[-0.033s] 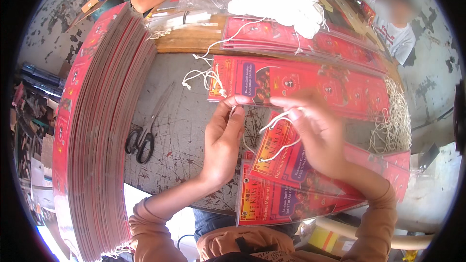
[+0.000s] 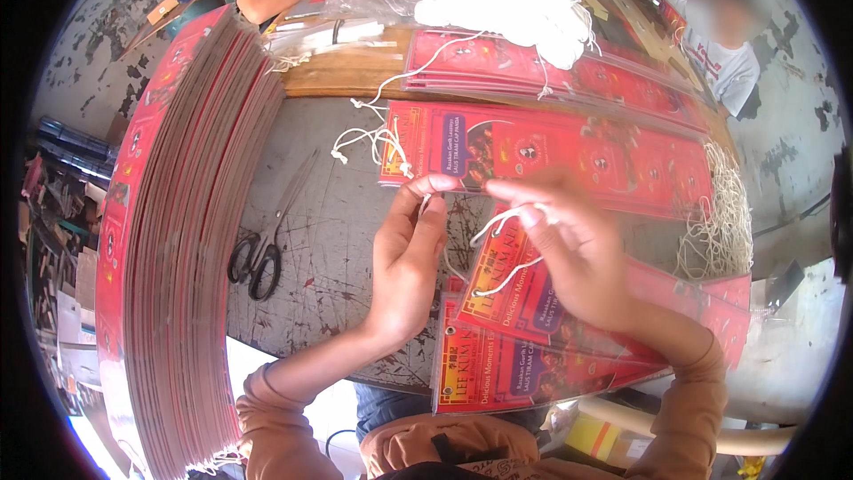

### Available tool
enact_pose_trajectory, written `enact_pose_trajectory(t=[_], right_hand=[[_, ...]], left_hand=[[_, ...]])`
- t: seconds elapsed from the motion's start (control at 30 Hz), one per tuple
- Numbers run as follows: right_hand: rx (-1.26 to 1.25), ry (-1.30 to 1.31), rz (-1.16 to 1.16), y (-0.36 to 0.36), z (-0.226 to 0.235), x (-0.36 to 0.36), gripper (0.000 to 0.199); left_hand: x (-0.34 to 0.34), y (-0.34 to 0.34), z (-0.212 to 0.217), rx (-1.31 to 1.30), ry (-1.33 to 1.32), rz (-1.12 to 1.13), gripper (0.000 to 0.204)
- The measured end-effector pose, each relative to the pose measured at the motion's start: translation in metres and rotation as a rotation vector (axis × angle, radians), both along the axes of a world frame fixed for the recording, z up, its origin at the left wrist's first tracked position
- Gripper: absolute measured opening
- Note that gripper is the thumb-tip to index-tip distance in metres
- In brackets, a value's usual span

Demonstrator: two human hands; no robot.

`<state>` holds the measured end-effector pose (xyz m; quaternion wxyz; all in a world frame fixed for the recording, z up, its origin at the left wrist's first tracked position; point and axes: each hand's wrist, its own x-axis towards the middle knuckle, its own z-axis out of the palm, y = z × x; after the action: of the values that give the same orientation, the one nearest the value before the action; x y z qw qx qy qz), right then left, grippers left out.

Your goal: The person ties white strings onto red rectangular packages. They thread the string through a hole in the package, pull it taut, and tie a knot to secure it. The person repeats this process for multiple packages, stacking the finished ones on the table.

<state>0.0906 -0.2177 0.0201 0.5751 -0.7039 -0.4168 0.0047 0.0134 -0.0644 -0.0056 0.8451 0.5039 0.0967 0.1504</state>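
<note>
My left hand [image 2: 407, 267] pinches one end of a thin white string between thumb and forefinger. My right hand [image 2: 582, 253], slightly blurred, has its thumb on the string [image 2: 510, 276] and the forefinger reaching toward the left fingertips. This string runs through holes in the end of a long red printed card [image 2: 524, 302] with a yellow panel. Beneath that card lie more red cards [image 2: 471, 382] at the near table edge, one showing a bare hole. Beyond my hands, a pile of red cards [image 2: 555, 147] has knotted string loops [image 2: 360, 138] at its left end.
A tall stack of red cards [image 2: 182, 240] stands on the left, beside black-handled scissors [image 2: 258, 262]. Loose strings [image 2: 724, 222] hang at the right. A white string bundle [image 2: 502, 13] rests on more cards at the back. Two other people [image 2: 724, 58] are across the table.
My right hand has shifted slightly left, toward my left hand, with the string loop moving along. The left hand stays nearly in place.
</note>
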Motion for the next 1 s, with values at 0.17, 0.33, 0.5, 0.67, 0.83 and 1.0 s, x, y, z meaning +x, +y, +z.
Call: enact_pose_trajectory(t=[0.17, 0.33, 0.5, 0.67, 0.83, 1.0], right_hand=[[0.066, 0.303, 0.066, 0.005, -0.021, -0.017, 0.019], [0.014, 0.327, 0.134, 0.000, -0.019, -0.013, 0.013], [0.067, 0.258, 0.059, -0.001, -0.027, -0.014, 0.017], [-0.001, 0.269, 0.045, -0.005, -0.031, -0.014, 0.019], [0.004, 0.130, 0.017, -0.006, -0.016, -0.013, 0.016], [0.004, 0.074, 0.020, -0.005, -0.017, -0.014, 0.011]], left_hand=[[-0.003, -0.002, 0.002, 0.051, -0.053, -0.104, 0.025], [0.001, 0.002, -0.005, 0.361, -0.182, -0.137, 0.038], [0.001, -0.005, -0.002, 0.571, -0.292, -0.264, 0.051], [0.006, -0.006, -0.004, 0.623, -0.349, -0.304, 0.048], [0.005, -0.010, 0.001, 0.533, -0.260, -0.412, 0.080], [0.002, -0.007, 0.007, 0.544, -0.191, -0.479, 0.105]])
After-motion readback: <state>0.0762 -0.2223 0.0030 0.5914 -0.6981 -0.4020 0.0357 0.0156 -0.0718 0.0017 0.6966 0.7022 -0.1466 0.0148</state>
